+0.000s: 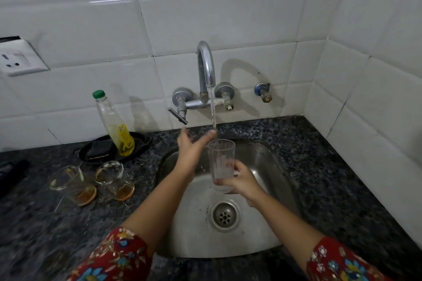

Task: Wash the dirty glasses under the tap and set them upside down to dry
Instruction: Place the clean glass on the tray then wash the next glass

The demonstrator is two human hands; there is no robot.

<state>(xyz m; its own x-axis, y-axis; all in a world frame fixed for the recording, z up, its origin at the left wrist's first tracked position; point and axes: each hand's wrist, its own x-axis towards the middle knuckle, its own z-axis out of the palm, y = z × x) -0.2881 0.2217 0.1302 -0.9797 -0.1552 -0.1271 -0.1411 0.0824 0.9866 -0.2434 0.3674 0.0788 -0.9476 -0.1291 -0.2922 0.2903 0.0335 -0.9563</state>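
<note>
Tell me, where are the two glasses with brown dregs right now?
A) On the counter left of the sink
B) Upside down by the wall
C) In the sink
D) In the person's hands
A: both dirty glasses stand on the dark counter left of the sink, mouths up.

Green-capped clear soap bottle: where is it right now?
Head view, left of the sink: the green-capped clear soap bottle stands tilted in a black dish on the dark granite counter, against the white tiled wall, behind two dirty glasses.

Dim, flat indoor light with wide-angle bending.
Glare streaks on upper wall tiles (114,1); tap (206,64) shadow falls right; lower corners blur.
</note>
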